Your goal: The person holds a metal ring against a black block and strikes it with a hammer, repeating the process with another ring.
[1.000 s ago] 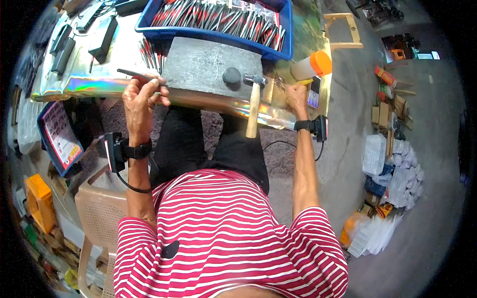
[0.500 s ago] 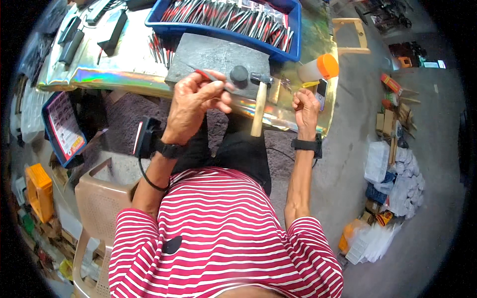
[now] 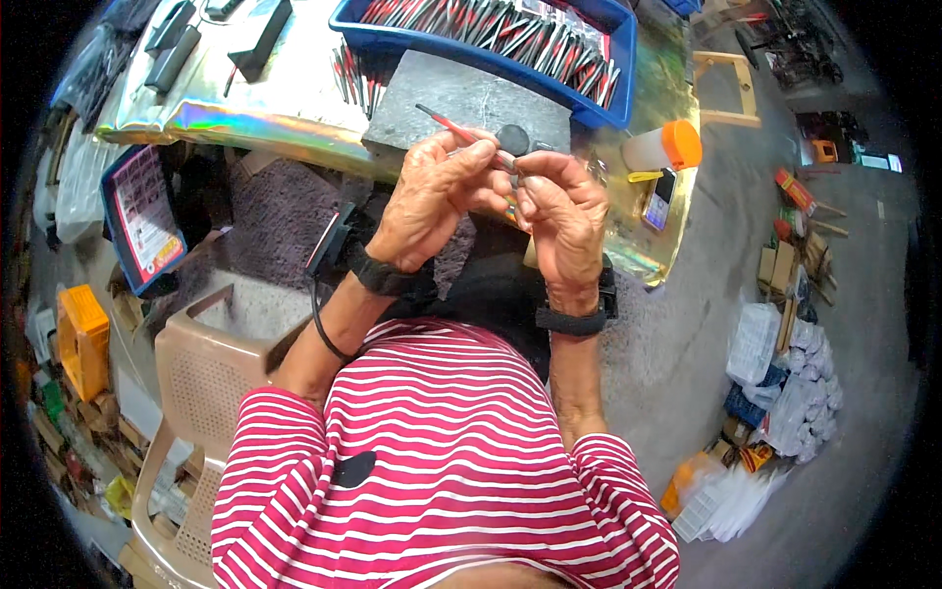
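In front of my body, my left hand (image 3: pixel 437 201) pinches a slim red-and-black pen-like tool (image 3: pixel 451 126), its dark tip pointing up and left. My right hand (image 3: pixel 564 216) meets it at the other end, thumb and forefinger pressed together. Whatever lies between those right fingertips is too small to make out. Just beyond both hands is a grey stone block (image 3: pixel 437 86) with a round black piece (image 3: pixel 511 139) at its near edge. The hammer is almost wholly hidden behind my right hand.
A blue bin (image 3: pixel 471 44) full of similar slim tools stands behind the block, with several more (image 3: pixel 355 80) to its left. At the right are an orange-lidded jar (image 3: pixel 677 144) and a phone (image 3: pixel 659 196). Black boxes (image 3: pixel 260 39) lie far left; a plastic chair (image 3: pixel 211 368) stands left.
My right hand has come left from beside the phone to meet my left hand at the slim tool. The view has shifted, so the table sits farther right and higher.
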A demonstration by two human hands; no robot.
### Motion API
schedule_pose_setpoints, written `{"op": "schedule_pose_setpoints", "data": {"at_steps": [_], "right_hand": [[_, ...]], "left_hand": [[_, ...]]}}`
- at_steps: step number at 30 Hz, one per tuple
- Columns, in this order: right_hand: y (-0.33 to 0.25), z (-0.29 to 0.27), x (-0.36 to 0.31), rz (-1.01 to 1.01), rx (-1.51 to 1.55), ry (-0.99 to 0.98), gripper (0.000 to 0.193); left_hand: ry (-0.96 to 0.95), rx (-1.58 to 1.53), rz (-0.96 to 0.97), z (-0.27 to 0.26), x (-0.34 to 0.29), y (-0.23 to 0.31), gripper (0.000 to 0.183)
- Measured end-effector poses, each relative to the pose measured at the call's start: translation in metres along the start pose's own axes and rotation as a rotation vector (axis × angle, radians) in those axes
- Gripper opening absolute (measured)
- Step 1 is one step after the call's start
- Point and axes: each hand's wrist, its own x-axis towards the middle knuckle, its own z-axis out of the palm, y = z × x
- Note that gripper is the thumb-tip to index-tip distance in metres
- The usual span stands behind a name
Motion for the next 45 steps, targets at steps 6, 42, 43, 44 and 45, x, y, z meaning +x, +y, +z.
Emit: {"op": "schedule_pose_setpoints", "data": {"at_steps": [6, 42, 43, 44, 45], "right_hand": [[0.002, 0.007, 0.000, -0.051, -0.102, 0.041, 0.011], [0.019, -0.026, -0.011, -0.102, -0.279, 0.297, 0.018], [0.016, -0.032, -0.014, -0.108, -0.244, 0.315, 0.018], [0.014, -0.037, -0.017, -0.114, -0.210, 0.333, 0.019], [0.010, -0.039, -0.021, -0.090, -0.206, 0.381, 0.018]], "left_hand": [[-0.011, -0.047, -0.016, -0.001, -0.001, 0.001, 0.020], [0.169, 0.730, 0.324, -0.004, 0.044, -0.022, 0.006], [0.133, 0.750, 0.328, -0.009, 0.048, -0.024, 0.005], [0.132, 0.751, 0.326, -0.009, 0.052, -0.025, 0.005], [0.129, 0.802, 0.318, -0.009, 0.054, -0.025, 0.005]]}}
